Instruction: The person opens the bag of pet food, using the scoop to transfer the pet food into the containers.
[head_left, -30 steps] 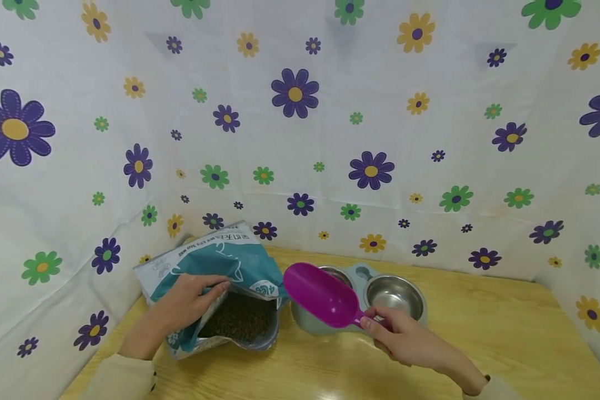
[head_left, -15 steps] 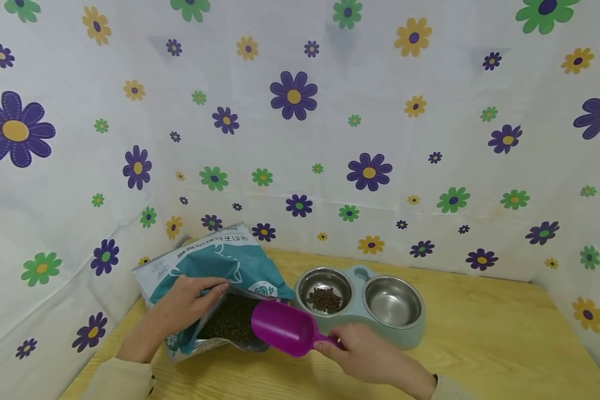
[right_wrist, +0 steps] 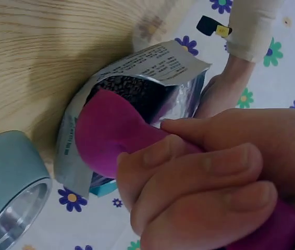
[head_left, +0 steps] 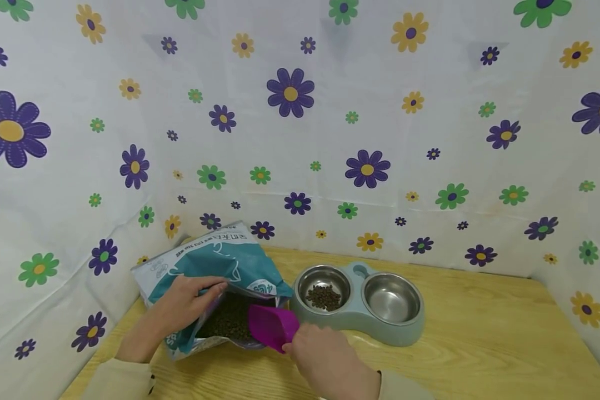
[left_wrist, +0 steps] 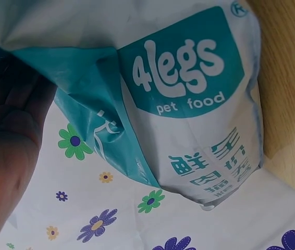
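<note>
A teal and white pet food bag (head_left: 225, 253) lies on its side with its mouth towards me, brown kibble (head_left: 222, 325) showing inside. My left hand (head_left: 182, 305) pinches the upper edge of that mouth between thumb and fingers, lifting it. In the left wrist view, the bag's printed side (left_wrist: 181, 78) is next to the palm. My right hand (head_left: 325, 355) grips a magenta scoop (head_left: 270, 325) by its handle. The scoop's front lip is inside the bag mouth, over the kibble. In the right wrist view, fingers (right_wrist: 199, 187) curl round the handle, and the scoop's back (right_wrist: 106, 133) covers part of the opening.
Right of the bag stands a pale blue-green double bowl holder (head_left: 350, 316) with two steel bowls. The left bowl (head_left: 302, 283) holds a small heap of kibble; the right bowl (head_left: 392, 300) shows bare metal. A flowered cloth (head_left: 330, 133) walls the wooden table (head_left: 480, 333).
My right hand has brought the scoop from in front of the left bowl down and left into the bag mouth, uncovering the kibble in that bowl. My left hand keeps its hold.
</note>
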### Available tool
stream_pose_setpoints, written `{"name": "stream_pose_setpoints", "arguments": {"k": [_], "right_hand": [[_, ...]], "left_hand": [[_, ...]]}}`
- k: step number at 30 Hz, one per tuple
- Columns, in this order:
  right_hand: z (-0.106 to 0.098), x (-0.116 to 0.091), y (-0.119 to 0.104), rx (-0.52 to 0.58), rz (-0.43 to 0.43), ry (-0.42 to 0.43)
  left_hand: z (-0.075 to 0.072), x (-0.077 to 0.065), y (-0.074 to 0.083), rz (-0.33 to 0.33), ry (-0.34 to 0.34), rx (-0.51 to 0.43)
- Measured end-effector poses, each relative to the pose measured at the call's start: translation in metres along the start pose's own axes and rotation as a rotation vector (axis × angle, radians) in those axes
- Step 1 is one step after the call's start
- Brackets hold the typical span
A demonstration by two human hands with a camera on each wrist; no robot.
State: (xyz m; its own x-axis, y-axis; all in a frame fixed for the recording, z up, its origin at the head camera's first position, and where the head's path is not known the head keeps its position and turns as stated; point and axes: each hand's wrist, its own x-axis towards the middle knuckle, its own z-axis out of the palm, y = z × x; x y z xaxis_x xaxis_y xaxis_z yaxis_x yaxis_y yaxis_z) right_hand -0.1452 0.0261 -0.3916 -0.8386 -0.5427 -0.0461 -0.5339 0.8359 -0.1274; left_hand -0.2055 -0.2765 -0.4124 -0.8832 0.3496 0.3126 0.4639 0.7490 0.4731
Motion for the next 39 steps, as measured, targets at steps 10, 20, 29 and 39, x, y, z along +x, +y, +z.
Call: {"name": "stream_pose_setpoints", "arguments": {"k": [10,20,29,39], "right_hand": [[0.006,0.015,-0.005,0.109,0.042,-0.042],[0.021,0.015,0.024,0.796,0.057,-0.218],[0.046,0.007,0.039,1.175,0.122,-0.278],[0.067,-0.001,0.045,1.221,0.094,-0.261]], "left_hand": [[0.0,0.0,0.0,-0.018,-0.012,-0.003],[0.001,-0.001,0.0,-0.034,-0.023,-0.017],[0.001,-0.001,0.0,-0.028,-0.002,-0.034],[0.001,0.0,0.0,-0.039,-0.011,-0.037]]}}
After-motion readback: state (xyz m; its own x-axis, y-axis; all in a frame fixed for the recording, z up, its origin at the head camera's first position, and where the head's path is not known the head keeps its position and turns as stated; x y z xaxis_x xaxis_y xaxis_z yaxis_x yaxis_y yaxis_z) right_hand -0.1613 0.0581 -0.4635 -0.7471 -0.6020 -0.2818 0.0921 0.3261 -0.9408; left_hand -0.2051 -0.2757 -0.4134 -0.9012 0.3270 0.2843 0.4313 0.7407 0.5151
